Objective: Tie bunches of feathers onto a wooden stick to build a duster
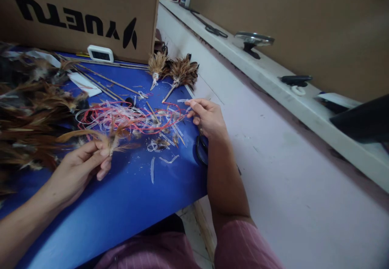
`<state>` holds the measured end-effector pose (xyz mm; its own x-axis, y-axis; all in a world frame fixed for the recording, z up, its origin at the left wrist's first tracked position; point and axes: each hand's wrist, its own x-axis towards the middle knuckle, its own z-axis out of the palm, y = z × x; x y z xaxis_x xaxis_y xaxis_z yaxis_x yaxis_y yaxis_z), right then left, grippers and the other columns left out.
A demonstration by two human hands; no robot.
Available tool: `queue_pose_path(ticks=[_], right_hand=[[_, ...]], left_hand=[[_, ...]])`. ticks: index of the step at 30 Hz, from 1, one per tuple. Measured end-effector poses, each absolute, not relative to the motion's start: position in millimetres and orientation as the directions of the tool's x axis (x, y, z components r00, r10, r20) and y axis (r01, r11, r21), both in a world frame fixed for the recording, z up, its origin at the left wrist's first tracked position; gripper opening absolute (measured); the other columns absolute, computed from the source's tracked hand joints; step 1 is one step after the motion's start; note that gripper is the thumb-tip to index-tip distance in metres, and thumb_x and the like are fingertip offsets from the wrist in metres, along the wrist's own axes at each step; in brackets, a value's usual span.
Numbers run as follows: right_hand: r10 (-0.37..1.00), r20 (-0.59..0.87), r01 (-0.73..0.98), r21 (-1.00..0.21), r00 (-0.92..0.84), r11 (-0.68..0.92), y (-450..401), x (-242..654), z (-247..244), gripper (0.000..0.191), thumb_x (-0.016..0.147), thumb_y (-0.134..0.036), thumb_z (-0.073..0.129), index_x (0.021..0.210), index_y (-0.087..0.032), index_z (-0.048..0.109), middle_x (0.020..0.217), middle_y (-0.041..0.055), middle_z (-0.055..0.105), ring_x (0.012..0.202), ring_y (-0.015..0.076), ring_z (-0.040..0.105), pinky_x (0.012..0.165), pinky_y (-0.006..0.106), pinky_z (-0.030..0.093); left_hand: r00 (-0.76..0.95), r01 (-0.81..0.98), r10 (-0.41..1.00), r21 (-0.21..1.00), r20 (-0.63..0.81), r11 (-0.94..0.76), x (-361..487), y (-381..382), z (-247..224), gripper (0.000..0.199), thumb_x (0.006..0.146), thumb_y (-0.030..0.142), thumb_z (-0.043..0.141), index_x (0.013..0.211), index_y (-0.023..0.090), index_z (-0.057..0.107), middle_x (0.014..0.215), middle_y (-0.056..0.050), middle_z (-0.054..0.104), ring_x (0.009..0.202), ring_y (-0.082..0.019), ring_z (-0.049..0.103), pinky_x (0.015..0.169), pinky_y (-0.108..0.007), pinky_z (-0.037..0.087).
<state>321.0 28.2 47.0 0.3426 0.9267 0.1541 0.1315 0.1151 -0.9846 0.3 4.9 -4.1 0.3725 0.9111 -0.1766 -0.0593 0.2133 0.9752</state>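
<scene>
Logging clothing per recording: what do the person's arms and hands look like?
The left hand and right hand are gloveless, the forearms bare. A short, dusty-pink fabric sleeve with thin pale stripes shows on the right; none shows left.

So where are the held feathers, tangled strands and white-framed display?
Held feathers (112, 140), head view: tuft's middle.
Tangled strands (121, 114), head view: heap's middle.
White-framed display (100, 54), head view: dark screen.

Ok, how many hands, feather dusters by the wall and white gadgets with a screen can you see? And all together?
Hands (left hand, right hand): 2
Dusters: 2
White gadget: 1
Total: 5
</scene>
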Motion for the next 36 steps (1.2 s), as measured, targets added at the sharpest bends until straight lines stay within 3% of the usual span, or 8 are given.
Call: queue_pose_path(ticks=[6, 12, 18, 22, 26, 36], right_hand=[[0.924, 0.207, 0.052, -0.978, 0.322, 0.201, 28.3, 320.0, 46.3, 0.019, 0.07, -0.031, 0.074, 0.077, -0.016, 0.066, 0.064, -0.0002, 0.066, 0.049, 0.0053, 0.055, 0.035, 0.014, 0.033], [0.838, 0.31, 0.066, -0.947, 0.449, 0.314, 27.9, 319.5, 49.8, 0.022, 0.074, -0.038, 0.071, 0.076, -0.017, 0.064, 0.055, -0.0048, 0.058, 0.043, 0.0039, 0.048, 0.037, 0.015, 0.032], [0.777, 0.405, 0.033, -0.895, 0.482, 0.446, 28.9, 322.0, 50.2, 0.016, 0.079, -0.035, 0.068, 0.08, -0.02, 0.064, 0.052, -0.0067, 0.053, 0.048, 0.0051, 0.048, 0.048, 0.018, 0.04], [0.822, 0.377, 0.038, -0.916, 0.428, 0.4, 29.6, 324.2, 47.3, 0.016, 0.08, -0.036, 0.067, 0.081, -0.02, 0.064, 0.051, -0.0071, 0.051, 0.048, 0.0058, 0.048, 0.051, 0.019, 0.041], [0.899, 0.306, 0.014, -0.948, 0.314, 0.318, 29.5, 323.7, 44.9, 0.018, 0.076, -0.036, 0.071, 0.08, -0.019, 0.065, 0.063, -0.0037, 0.061, 0.055, 0.0058, 0.054, 0.051, 0.019, 0.042], [0.98, 0.13, -0.185, -0.97, 0.149, 0.157, 22.3, 314.4, 50.2, 0.021, 0.078, -0.035, 0.07, 0.089, -0.019, 0.061, 0.076, -0.0001, 0.071, 0.067, 0.0104, 0.067, 0.064, 0.024, 0.054]], left_hand=[[0.372, -0.059, 0.911, 0.975, -0.177, 0.213, 1.8, 4.3, -3.3, 0.02, 0.078, 0.036, 0.069, 0.075, 0.02, 0.056, 0.058, 0.004, 0.049, 0.047, -0.007, 0.045, 0.046, -0.019, 0.036], [0.37, -0.058, 0.912, 0.975, -0.179, 0.215, 0.7, 3.7, -3.0, 0.02, 0.078, 0.036, 0.069, 0.073, 0.021, 0.056, 0.058, 0.004, 0.049, 0.047, -0.007, 0.045, 0.047, -0.019, 0.035], [0.368, -0.061, 0.911, 0.973, -0.184, 0.221, 0.8, 4.2, -3.1, 0.02, 0.077, 0.036, 0.07, 0.073, 0.021, 0.057, 0.057, 0.004, 0.049, 0.047, -0.007, 0.044, 0.047, -0.019, 0.035], [0.366, -0.055, 0.913, 0.975, -0.182, 0.217, 0.8, 4.3, -2.8, 0.02, 0.077, 0.037, 0.07, 0.074, 0.021, 0.057, 0.057, 0.004, 0.049, 0.047, -0.007, 0.044, 0.046, -0.019, 0.035], [0.372, -0.051, 0.913, 0.978, -0.171, 0.204, -0.5, 3.9, -3.6, 0.02, 0.079, 0.036, 0.068, 0.074, 0.021, 0.056, 0.058, 0.004, 0.049, 0.047, -0.007, 0.044, 0.047, -0.02, 0.035], [0.377, -0.066, 0.915, 0.981, -0.146, 0.184, -0.9, 5.1, -7.7, 0.02, 0.081, 0.036, 0.066, 0.075, 0.02, 0.056, 0.058, 0.005, 0.049, 0.047, -0.007, 0.044, 0.047, -0.019, 0.035]])
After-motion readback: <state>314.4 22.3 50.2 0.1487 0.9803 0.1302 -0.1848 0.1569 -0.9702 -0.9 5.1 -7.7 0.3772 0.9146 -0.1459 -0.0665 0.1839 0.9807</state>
